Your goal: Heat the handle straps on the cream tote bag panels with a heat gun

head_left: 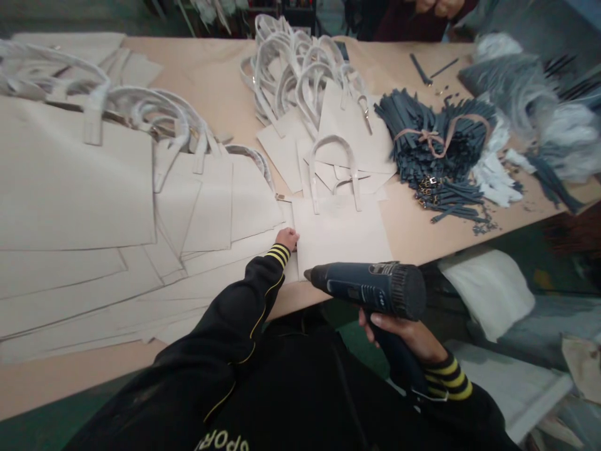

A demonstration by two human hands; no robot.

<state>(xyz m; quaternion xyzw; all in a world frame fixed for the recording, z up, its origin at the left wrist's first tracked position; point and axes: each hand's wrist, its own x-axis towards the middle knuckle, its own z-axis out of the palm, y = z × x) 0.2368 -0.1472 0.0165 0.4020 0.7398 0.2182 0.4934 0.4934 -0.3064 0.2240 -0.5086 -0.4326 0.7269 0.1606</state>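
Observation:
My right hand [399, 329] is wrapped round the grip of a dark blue heat gun [361, 285]. Its nozzle points left, at the lower left edge of a beige handbag [345, 235] that lies flat on the table with its looped handle upward. At that bag's left edge is my left hand [287, 238], its fingers curled closed; they seem to pinch the bag's edge, though the fingertips are partly hidden. Overlapping beige bags [206, 207] lie directly to the left of this hand.
More beige bags with wrapped handles [300, 81] are heaped at the back. Tied dark grey straps [432, 134] and clear plastic bags [511, 94] lie to the right on the table [206, 62]. Across it, another person's hands [439, 6] show at the top edge.

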